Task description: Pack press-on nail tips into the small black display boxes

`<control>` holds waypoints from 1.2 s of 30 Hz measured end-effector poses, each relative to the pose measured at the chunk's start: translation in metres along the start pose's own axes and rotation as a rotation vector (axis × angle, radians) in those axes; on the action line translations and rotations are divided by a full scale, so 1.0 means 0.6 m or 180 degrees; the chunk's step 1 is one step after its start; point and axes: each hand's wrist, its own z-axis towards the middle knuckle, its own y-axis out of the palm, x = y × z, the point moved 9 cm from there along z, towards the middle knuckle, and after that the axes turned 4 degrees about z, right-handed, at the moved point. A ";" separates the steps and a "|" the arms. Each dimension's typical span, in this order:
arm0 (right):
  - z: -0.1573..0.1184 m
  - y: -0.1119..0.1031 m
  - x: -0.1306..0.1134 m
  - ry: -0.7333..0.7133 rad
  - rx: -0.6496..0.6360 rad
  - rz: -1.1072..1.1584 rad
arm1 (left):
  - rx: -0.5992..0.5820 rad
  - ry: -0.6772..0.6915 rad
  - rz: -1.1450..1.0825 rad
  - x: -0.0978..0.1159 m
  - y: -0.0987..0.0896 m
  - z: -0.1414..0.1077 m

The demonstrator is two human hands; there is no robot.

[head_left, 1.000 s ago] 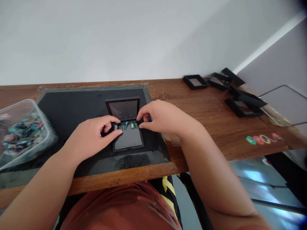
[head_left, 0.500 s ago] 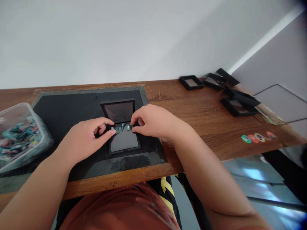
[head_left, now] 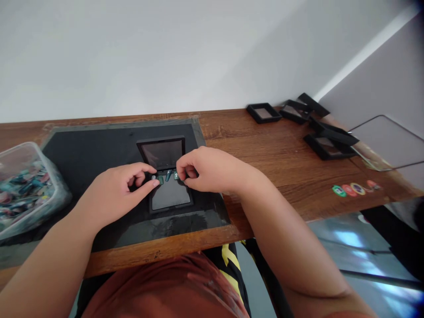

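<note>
A black hinged display case [head_left: 172, 207] stands open on the dark mat, its lid [head_left: 162, 152] tilted up at the back and clear film in both halves. Along the upper part of the lower half lie several small pieces, among them a blue-green stick-like piece [head_left: 168, 175] and a green square piece [head_left: 160, 179]. My left hand [head_left: 115, 190] pinches a tiny greyish piece [head_left: 153, 177] between thumb and index finger at the row's left end. At the right end, my right hand [head_left: 207, 170] has its thumb and curled index finger closed at a green piece with a white mark [head_left: 176, 176].
A clear plastic tub [head_left: 56, 185] full of small coloured pieces stands at the left on the dark mat [head_left: 99, 145]. Several black cases [head_left: 263, 113] lie at the back right of the wooden table [head_left: 238, 137]. Round colourful badges [head_left: 357, 189] lie near the right front edge.
My right hand has shifted slightly left, its fingertips now closer to the white-marked green piece and partly covering it. My left hand stays almost in place.
</note>
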 end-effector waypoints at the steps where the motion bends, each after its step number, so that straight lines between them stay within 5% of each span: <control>1: 0.000 0.002 0.001 0.0006 -0.0055 0.0012 | 0.0002 -0.0001 0.0000 -0.001 0.000 0.000; 36: 0.004 0.000 0.007 -0.0024 0.0082 -0.0043 | -0.0126 0.0062 0.0095 -0.005 0.000 -0.003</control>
